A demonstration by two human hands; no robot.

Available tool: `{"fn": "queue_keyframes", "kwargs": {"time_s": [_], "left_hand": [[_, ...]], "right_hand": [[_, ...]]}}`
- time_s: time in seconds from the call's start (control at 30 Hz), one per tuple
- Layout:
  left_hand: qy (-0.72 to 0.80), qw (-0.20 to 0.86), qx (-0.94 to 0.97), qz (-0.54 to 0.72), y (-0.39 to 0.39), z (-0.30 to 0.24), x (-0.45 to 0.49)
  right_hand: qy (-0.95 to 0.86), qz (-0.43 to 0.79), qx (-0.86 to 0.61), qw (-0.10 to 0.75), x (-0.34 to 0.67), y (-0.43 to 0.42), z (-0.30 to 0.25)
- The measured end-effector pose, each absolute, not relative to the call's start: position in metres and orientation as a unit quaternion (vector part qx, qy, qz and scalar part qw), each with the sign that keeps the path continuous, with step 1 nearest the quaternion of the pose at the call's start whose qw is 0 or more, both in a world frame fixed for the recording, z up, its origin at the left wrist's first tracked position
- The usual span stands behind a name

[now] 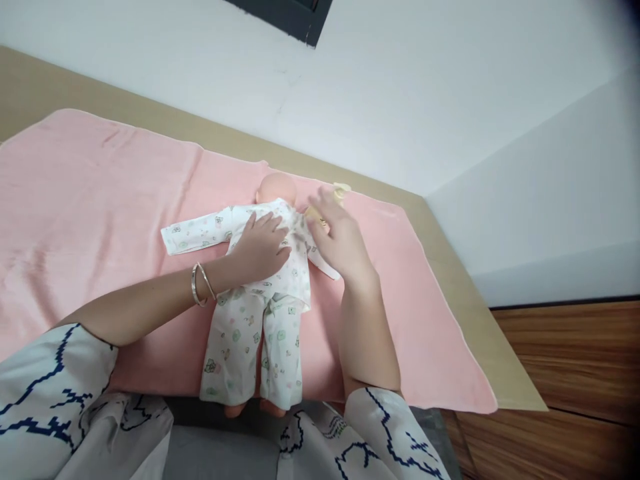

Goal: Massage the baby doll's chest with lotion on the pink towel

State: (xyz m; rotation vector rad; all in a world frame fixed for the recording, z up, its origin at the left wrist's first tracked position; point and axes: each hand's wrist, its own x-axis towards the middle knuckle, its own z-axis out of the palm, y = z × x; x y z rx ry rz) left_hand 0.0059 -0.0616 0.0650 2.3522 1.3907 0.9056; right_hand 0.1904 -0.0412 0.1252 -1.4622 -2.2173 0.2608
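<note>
A baby doll (276, 188) lies on a pink towel (100, 200), dressed in a white printed top and trousers (253, 333). My left hand (261, 245) rests flat on the doll's chest, fingers spread, with two bracelets on the wrist. My right hand (340, 239) lies beside the doll's shoulder on the right sleeve, fingers stretched out. The doll's own arm (316, 215) shows under my right fingers. The left sleeve (197, 233) lies flat and stretched to the left. The doll's feet (253, 408) hang over the towel's near edge.
The towel covers a tan table (480, 313) set against a white wall. A small pale yellow object (342, 191) lies on the towel beyond my right hand. A wooden floor (575, 380) shows at the right. My patterned sleeves fill the bottom.
</note>
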Motion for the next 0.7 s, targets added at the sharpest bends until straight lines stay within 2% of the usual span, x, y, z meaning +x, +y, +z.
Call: {"fn": "queue_keyframes", "kwargs": {"time_s": [0.1,0.17,0.23,0.33,0.5,0.7], "left_hand": [[0.428,0.333,0.759,0.361,-0.057,0.094,0.021],[0.391,0.475,0.664,0.425,-0.040,0.110,0.036],[0.393,0.570,0.510,0.511,-0.015,0.121,0.053],[0.358,0.695,0.316,0.538,0.021,0.128,0.076],[0.254,0.793,0.192,0.520,0.045,0.134,0.090],[0.257,0.802,0.219,0.493,0.028,0.137,0.073]], "right_hand": [[-0.738,0.039,-0.591,0.323,0.216,-0.017,0.118],[-0.729,0.045,-0.606,0.316,0.227,0.002,0.105],[-0.742,0.037,-0.599,0.299,0.233,0.017,0.091],[-0.766,-0.005,-0.582,0.274,0.232,0.027,0.079],[-0.768,-0.058,-0.589,0.247,0.226,0.025,0.079],[-0.751,-0.069,-0.607,0.249,0.219,0.018,0.083]]}}
